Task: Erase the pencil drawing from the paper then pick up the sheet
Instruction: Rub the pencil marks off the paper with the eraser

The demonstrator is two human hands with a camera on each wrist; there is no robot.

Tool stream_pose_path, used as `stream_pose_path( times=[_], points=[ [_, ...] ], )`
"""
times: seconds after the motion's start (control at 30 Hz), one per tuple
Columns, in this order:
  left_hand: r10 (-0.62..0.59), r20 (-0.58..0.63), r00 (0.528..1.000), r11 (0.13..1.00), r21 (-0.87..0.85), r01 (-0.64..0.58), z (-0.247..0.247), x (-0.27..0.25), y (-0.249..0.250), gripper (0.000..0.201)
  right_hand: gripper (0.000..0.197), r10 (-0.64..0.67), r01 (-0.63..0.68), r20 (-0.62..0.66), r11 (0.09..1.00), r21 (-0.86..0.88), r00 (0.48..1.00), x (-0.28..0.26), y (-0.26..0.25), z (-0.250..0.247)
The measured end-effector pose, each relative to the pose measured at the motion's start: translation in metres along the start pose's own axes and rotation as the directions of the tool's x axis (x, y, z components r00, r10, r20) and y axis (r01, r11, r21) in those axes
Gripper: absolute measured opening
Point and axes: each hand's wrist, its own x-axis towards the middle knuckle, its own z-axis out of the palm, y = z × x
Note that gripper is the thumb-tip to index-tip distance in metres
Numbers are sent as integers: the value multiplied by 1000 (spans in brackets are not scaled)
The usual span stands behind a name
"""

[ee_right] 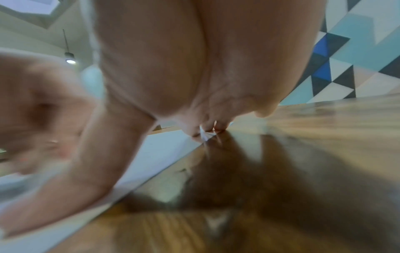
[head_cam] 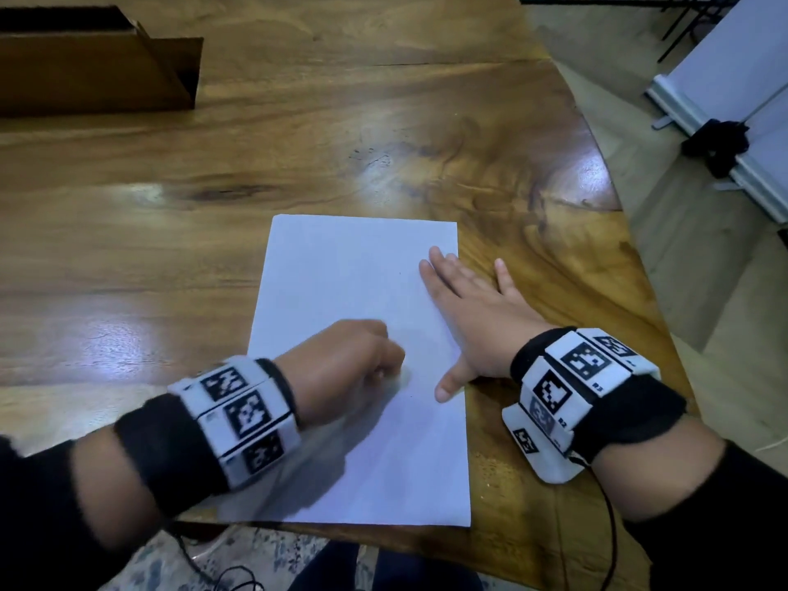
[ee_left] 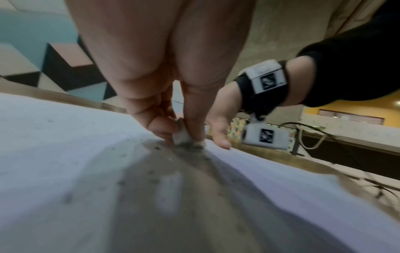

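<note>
A white sheet of paper (head_cam: 341,275) lies on the wooden table (head_cam: 170,249) near its front edge. My left hand (head_cam: 362,364) is curled over the sheet's middle and pinches a small white eraser (ee_left: 180,135), whose end presses on the paper (ee_left: 65,154). Grey crumbs lie around it. My right hand (head_cam: 464,309) lies flat with spread fingers across the sheet's right edge, thumb on the paper and little finger on the wood. In the right wrist view the fingertips (ee_right: 207,131) press the paper's edge (ee_right: 164,150). Only a few faint specks show on the sheet.
An open cardboard box (head_cam: 94,66) stands at the table's back left. The table's curved right edge (head_cam: 631,232) drops to the floor, where a white board on a stand (head_cam: 746,134) leans. Cables (head_cam: 213,565) hang below the front edge.
</note>
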Motion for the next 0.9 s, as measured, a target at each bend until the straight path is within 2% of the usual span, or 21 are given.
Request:
stream_pose_path(
  times=[0.07, 0.1, 0.17, 0.23, 0.3, 0.37, 0.43, 0.5, 0.57, 0.73, 0.83, 0.9],
  points=[
    [26, 115, 993, 999, 24, -29, -3, -5, -1, 10, 151, -3, 3, -8, 1000, 14, 1000, 0, -1, 0],
    [22, 120, 993, 999, 37, -27, -7, 2, 1, 5, 152, -2, 3, -12, 1000, 19, 1000, 0, -1, 0],
    [-40, 10, 999, 998, 41, 40, -19, 28, 4, 6, 152, -2, 2, -17, 1000, 17, 1000, 0, -1, -1],
    [-117, -121, 986, 993, 11, 119, -27, 55, 8, 10, 152, -4, 4, -23, 1000, 20, 1000, 0, -1, 0],
    [-164, -165, 973, 986, -14, 164, -24, 67, 11, 8, 152, -3, 4, -29, 1000, 19, 1000, 1, -1, 0],
    [-146, -127, 981, 989, -14, 145, -15, 59, 11, 5, 153, 0, 1, -26, 1000, 17, 1000, 2, 0, 0],
    [-65, -17, 998, 998, 11, 65, -6, 39, 12, 7, 153, 4, -4, -23, 1000, 12, 1000, 1, 0, 0],
    [-15, 118, 993, 1000, 10, 14, -2, 22, 15, 8, 152, 4, -4, -17, 1000, 7, 1000, 0, 0, 0],
    [-12, 182, 983, 1000, 23, 8, -2, 19, 13, 8, 152, 5, -5, -26, 1000, 4, 1000, 0, 0, -1],
    [-24, 144, 989, 999, 31, 20, 1, 16, 10, 10, 143, 37, -39, -69, 999, -36, 997, -9, -4, 1],
    [-75, 134, 988, 997, -12, 77, -6, 14, 12, 10, 135, 62, -70, -90, 994, -81, 994, -19, -5, 5],
    [-116, 48, 992, 992, -34, 118, -16, 26, 9, 11, 137, 65, -71, -70, 993, -91, 995, -21, -4, 6]
  ],
)
